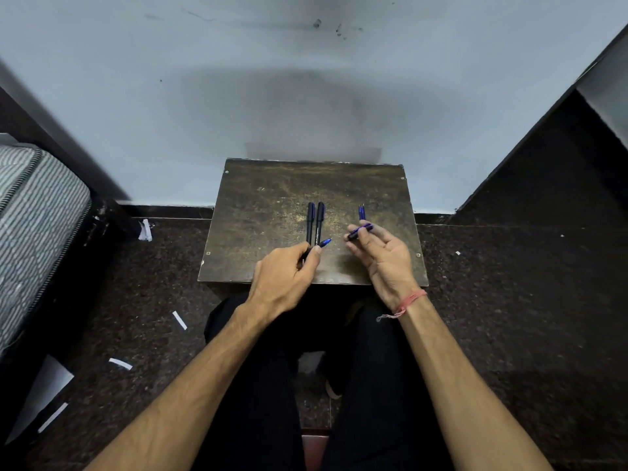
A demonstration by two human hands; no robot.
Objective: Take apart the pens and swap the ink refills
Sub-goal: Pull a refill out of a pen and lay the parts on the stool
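A pale grey painted wall (306,79), scuffed with dark marks, stands behind everything, and a dark speckled stone floor (509,300) spreads below it, littered with small white paper scraps (179,320) on the left. At the far left edge is a mattress in grey-and-white striped fabric (30,226). Against the wall sits a small, square, worn brown wooden desk (265,212), its top scratched and mottled with golden wear, with screw heads near its corners.

The person sits with legs in black trousers (265,368) at the desk's near edge. The left hand (285,277) hovers over the near edge, its fingers curled round a dark pen piece with a translucent blue tip (325,242) that points right and away. The right hand (380,253), with a red thread bracelet (407,302) at the wrist, is palm up over the right near part of the desk; its thumb and fingertips pinch a short blue translucent pen part (359,231) lying crosswise.

Two slim black capped pens (316,222) lie side by side, just beside each other, near the desk's middle, pointing from the near edge toward the wall. A small blue pen piece (362,212) lies toward the right edge, just beyond the right hand's fingertips.
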